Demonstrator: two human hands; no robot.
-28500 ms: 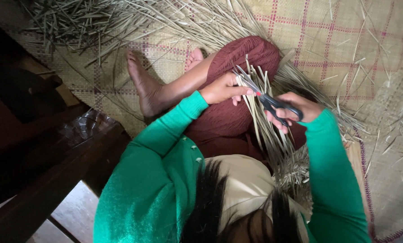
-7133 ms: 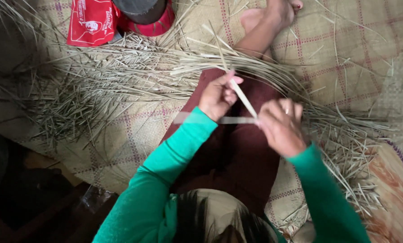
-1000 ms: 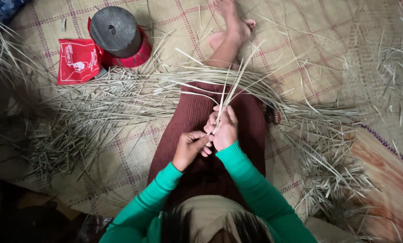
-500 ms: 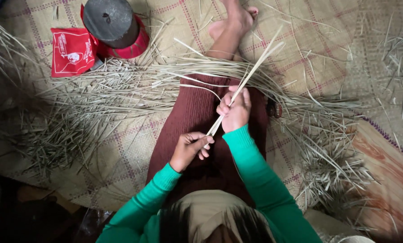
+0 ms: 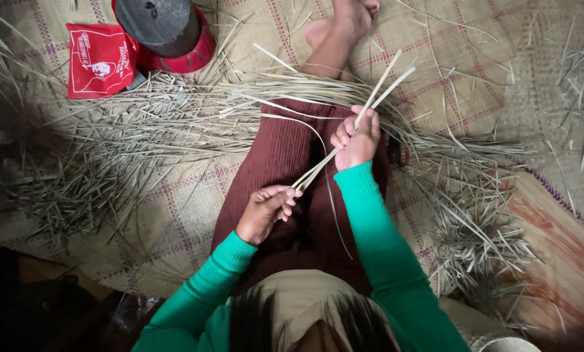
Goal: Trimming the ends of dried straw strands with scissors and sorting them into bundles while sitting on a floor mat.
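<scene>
A small bundle of pale dried strips (image 5: 344, 140) runs slantwise above the dark red skirt (image 5: 285, 156), which serves as the landmark here. The left hand (image 5: 266, 208), low over the skirt, is closed with its fingertips pinching the bundle's near end. The right hand (image 5: 357, 140), further up over the skirt, is curled around the middle of the same bundle, whose free ends fan out past the fingers toward the bare foot (image 5: 347, 19) beyond the skirt's far edge. One thin strip curls loose down across the skirt. A heap of loose dried strips (image 5: 142, 130) spreads over the woven mat (image 5: 474, 58) to the left of the skirt and behind it. Just right of the skirt lies a small dark object, probably scissors (image 5: 396, 155), mostly hidden. Far left of the skirt stand a dark round container (image 5: 158, 19) and a red packet (image 5: 96, 58).
</scene>
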